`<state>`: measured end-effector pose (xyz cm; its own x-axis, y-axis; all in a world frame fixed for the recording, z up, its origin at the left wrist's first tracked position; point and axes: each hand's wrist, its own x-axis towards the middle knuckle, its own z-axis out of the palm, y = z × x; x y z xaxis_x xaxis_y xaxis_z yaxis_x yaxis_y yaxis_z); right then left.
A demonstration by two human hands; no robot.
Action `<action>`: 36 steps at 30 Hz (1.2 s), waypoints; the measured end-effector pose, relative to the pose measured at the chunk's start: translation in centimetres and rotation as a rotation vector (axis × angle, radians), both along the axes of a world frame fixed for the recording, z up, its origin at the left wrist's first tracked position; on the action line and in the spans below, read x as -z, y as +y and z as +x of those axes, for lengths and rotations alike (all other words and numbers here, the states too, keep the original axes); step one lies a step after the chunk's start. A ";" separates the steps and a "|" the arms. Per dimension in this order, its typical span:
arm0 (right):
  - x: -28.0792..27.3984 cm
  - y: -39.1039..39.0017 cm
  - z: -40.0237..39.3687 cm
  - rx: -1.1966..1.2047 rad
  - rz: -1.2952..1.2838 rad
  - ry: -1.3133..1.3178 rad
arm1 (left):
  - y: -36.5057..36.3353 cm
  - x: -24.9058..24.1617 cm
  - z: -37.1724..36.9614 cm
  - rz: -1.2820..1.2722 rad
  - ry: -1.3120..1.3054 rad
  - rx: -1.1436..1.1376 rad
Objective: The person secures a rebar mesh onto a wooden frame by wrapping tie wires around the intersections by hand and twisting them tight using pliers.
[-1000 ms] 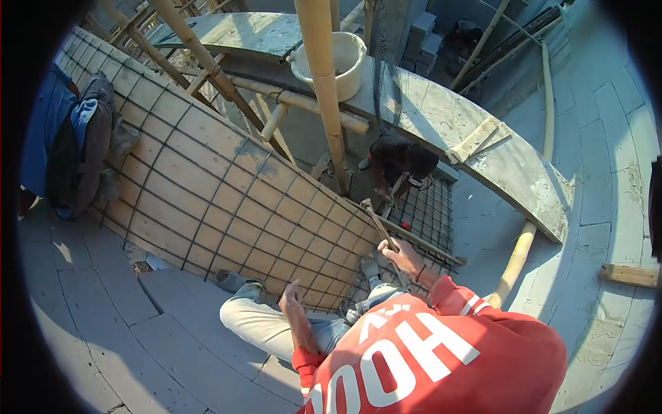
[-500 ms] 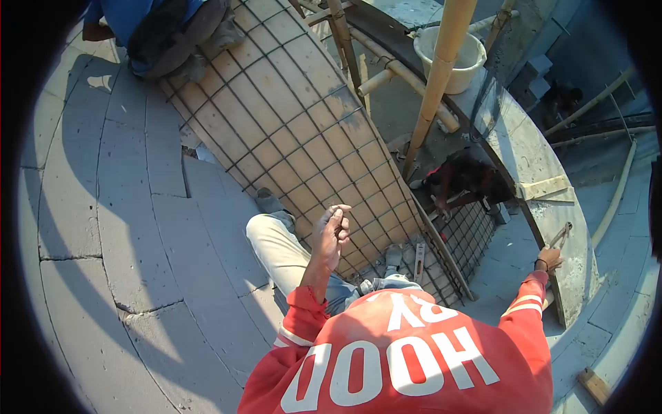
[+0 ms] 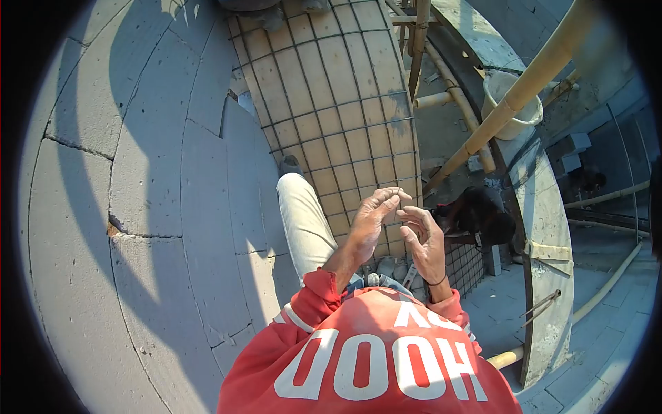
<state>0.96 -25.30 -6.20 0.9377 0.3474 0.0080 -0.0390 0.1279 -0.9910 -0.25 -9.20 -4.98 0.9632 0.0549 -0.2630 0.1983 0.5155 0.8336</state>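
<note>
A grid of dark steel bars (image 3: pixel 343 106) is lying over a tan board (image 3: pixel 321 127), spanning it from its left edge to its right edge. The person's left hand (image 3: pixel 373 217) is hovering in front of the board's lower part, toward the right edge, with its fingers bending and its thumb sitting close beneath them; whether it is pinching something thin, I cannot tell. The right hand (image 3: pixel 425 241) is facing it just to the right, fingers curving, thumb standing apart from them. The two hands are keeping a small gap between them.

One leg in pale trousers (image 3: pixel 303 210) is stretching along the board's left edge, its shoe (image 3: pixel 290 165) resting at that edge. Grey blocks (image 3: pixel 148 276) are paving the area to the left.

Beyond the right edge, a co-worker in dark clothing (image 3: pixel 480 212) is bending low. Farther right, a curved ledge (image 3: pixel 541 190) is carrying a white bucket (image 3: pixel 525 119) on its upper part, a piece of wood (image 3: pixel 549 252) across its lower part, and a two-handled metal tool (image 3: pixel 543 307) near its lower end, handles pointing toward its left edge. A bamboo pole (image 3: pixel 476 142) is slanting in front of the bucket.
</note>
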 end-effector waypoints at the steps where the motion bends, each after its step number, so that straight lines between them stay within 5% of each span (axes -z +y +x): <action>1: -0.2 0.7 0.5 -0.067 -0.006 -0.006 | 0.1 0.0 -0.1 -0.014 -0.063 -0.034; 4: -1.1 2.4 1.1 -0.157 0.065 0.057 | 1.0 -0.2 -0.7 -0.066 -0.029 -0.015; 6: -1.5 3.0 1.1 -0.150 -0.169 -0.225 | 1.9 -0.4 -1.3 -0.066 -0.038 -0.028; 9: -0.8 4.3 0.6 -0.081 -0.187 -0.235 | 2.4 -0.3 -1.8 -0.104 -0.042 -0.032; 18: -0.6 4.7 0.3 -0.083 0.022 -0.051 | 2.7 -0.7 -2.5 -0.126 0.007 0.020; 23: -1.0 3.9 0.5 -0.009 -0.265 -0.386 | 3.0 -2.3 -2.2 -0.094 0.143 -0.042; 27: -1.1 3.2 0.2 -0.036 -0.310 -0.396 | 3.4 -0.9 -2.2 -0.097 0.256 -0.055; 32: -1.3 2.6 0.1 -0.020 -0.349 -0.486 | 3.5 0.6 -2.7 -0.552 0.250 0.078; 36: -0.7 2.3 -0.3 -0.005 -0.301 -0.395 | 2.9 0.9 -3.1 -0.606 0.237 0.039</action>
<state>0.64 -23.00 -5.46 0.8815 0.3932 0.2614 0.3475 -0.1653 -0.9230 -3.33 -6.28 -5.88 0.8734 -0.2042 -0.4421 0.3696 0.8691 0.3287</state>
